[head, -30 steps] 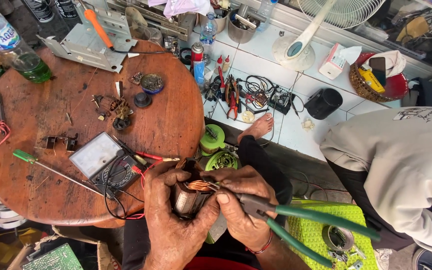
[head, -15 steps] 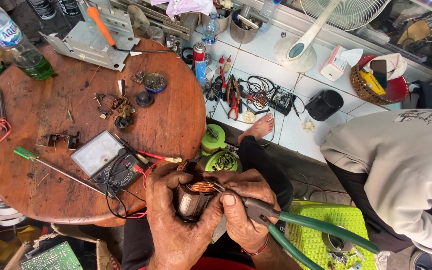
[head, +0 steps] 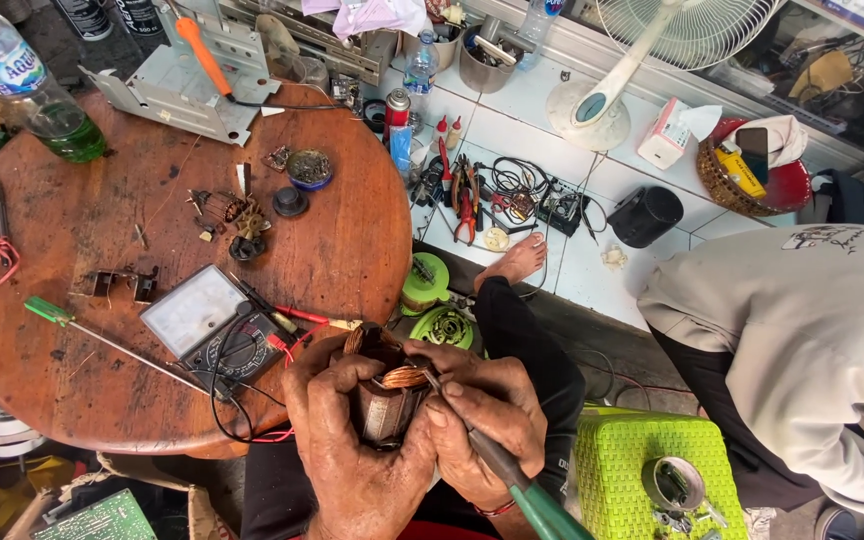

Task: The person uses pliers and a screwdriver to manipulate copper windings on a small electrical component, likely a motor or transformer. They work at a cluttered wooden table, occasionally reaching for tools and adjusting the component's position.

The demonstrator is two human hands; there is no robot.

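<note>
- The left hand point(head: 352, 450) wraps its grip tight around a small motor stator point(head: 384, 405), holding it off the round wooden tabletop point(head: 152, 200), over the lap, winding end up so the copper coils point(head: 407, 377) are exposed.
- The right hand point(head: 487, 420) is clamped on green-handled pliers point(head: 522, 490), their tip at the coils.
- A multimeter point(head: 214, 322) and green screwdriver point(head: 57, 313) lie within reach on the tabletop's near side.
</note>
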